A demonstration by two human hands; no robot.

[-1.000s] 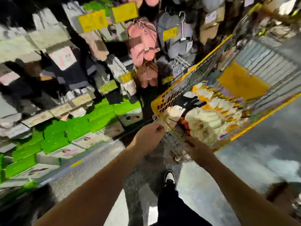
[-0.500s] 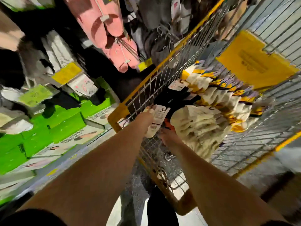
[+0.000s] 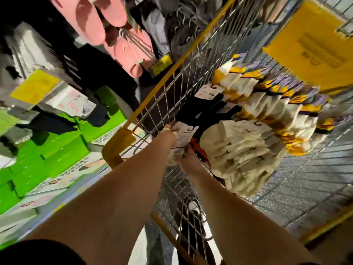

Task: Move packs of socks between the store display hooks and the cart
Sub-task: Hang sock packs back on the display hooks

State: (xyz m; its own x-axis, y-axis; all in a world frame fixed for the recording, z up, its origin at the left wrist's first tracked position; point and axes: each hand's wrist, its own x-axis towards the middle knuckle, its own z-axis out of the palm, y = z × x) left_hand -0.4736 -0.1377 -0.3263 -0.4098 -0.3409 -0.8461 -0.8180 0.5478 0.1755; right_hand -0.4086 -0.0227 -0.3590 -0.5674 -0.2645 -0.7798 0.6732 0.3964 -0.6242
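Both my arms reach down into the wire cart (image 3: pixel 172 77) with the yellow rim. My left hand (image 3: pixel 168 134) grips a pack of cream socks (image 3: pixel 184 133) by its white card header at the cart's near left corner. My right hand (image 3: pixel 188 159) holds the lower part of the same pack from below, its fingers hidden under the socks. A stack of cream sock packs (image 3: pixel 242 155) lies just right of my hands. Black sock packs (image 3: pixel 198 113) and white, yellow and purple packs (image 3: pixel 267 96) fill the cart behind.
Left of the cart is the store display: green boxes (image 3: pixel 63 150) low down, hanging pink slippers (image 3: pixel 118 35) and grey items on hooks (image 3: pixel 183 25) above. A yellow sign (image 3: pixel 315 44) hangs on the cart's far wall. My shoe (image 3: pixel 193 207) shows through the cart's mesh.
My view has swung down and closer to the cart. Both hands went from the cart's rim into the cart and took hold of a cream sock pack.
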